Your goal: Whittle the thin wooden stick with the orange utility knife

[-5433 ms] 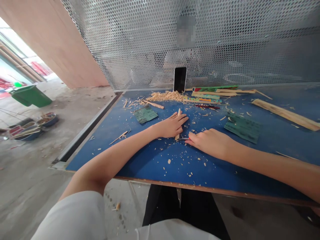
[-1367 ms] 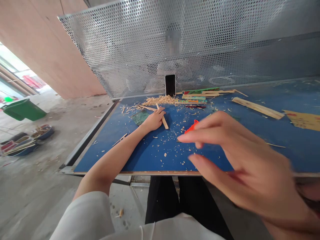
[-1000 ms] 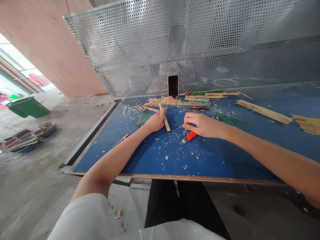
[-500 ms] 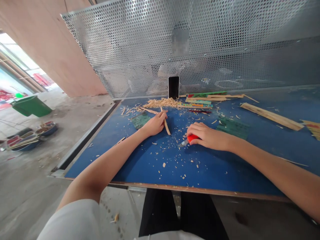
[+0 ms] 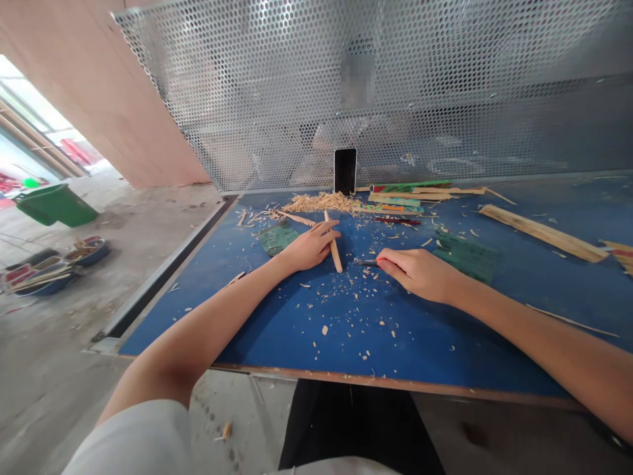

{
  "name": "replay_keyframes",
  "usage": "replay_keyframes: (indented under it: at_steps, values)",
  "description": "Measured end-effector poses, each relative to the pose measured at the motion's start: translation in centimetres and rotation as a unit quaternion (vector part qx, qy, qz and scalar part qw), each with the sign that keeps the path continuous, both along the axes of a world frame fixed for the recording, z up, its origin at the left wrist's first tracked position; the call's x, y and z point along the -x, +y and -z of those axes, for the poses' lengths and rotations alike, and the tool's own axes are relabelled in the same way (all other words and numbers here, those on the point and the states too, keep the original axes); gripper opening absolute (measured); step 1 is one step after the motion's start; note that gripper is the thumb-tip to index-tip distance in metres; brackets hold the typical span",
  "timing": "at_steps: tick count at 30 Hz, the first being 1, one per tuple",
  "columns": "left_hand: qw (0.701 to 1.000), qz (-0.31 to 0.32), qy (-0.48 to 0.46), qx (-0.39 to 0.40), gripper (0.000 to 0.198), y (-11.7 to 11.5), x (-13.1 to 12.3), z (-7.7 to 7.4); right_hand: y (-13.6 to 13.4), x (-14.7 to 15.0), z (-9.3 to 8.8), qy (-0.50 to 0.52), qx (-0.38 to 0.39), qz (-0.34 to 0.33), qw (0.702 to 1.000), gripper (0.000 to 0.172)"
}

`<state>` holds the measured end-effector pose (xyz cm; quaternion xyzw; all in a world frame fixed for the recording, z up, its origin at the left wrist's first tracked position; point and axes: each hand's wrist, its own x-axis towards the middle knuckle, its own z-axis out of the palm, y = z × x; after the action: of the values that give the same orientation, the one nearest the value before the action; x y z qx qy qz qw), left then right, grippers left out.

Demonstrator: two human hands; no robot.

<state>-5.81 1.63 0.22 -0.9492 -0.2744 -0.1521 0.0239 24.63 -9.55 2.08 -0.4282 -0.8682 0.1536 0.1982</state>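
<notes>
My left hand [image 5: 311, 249] is at the middle of the blue table, holding a pale, narrow wooden stick [image 5: 337, 256] between thumb and fingers. Some of its fingers reach out across the stick, whose lower end points toward me. Closed around a craft knife is my right hand [image 5: 415, 269], to the right of the stick and apart from it. The knife's blade [image 5: 366, 262] points left toward the stick; most of its red handle is hidden by the fingers. Small wood chips lie scattered between and below both hands.
A heap of shavings [image 5: 321, 202] lies before an upright phone [image 5: 345, 170], against a perforated metal screen [image 5: 277, 99]. Wood strips [image 5: 425, 195] and a longer slat [image 5: 541, 232] lie at the back right. Green sandpaper-like sheets [image 5: 467, 256] flank my hands. A green bin [image 5: 57, 204] stands left.
The fingers of my left hand have stretched out further over the stick. My right hand has turned, bringing the knife blade from angled downward to nearly level. The camera view has shifted slightly.
</notes>
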Motion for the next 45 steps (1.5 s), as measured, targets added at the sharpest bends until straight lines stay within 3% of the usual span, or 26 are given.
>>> replay_keyframes:
  at_steps: [16,22,30,45]
  values:
    - [1.000,0.002,0.022,0.000,0.059,-0.07,-0.02,0.13,-0.14,0.32,0.29,-0.038,0.000,0.031,0.999,0.032]
    - [0.999,0.005,-0.028,0.028,0.061,-0.15,-0.19,0.09,-0.31,0.40,0.53,-0.045,-0.010,0.036,0.998,0.024]
    - [0.997,0.044,-0.038,-0.041,0.029,0.36,-0.21,0.52,-0.18,0.35,0.73,-0.049,-0.029,0.016,0.998,0.027]
    - [0.995,0.055,-0.018,-0.080,0.024,0.27,-0.27,0.27,-0.15,0.43,0.92,-0.053,-0.041,0.013,0.998,0.030]
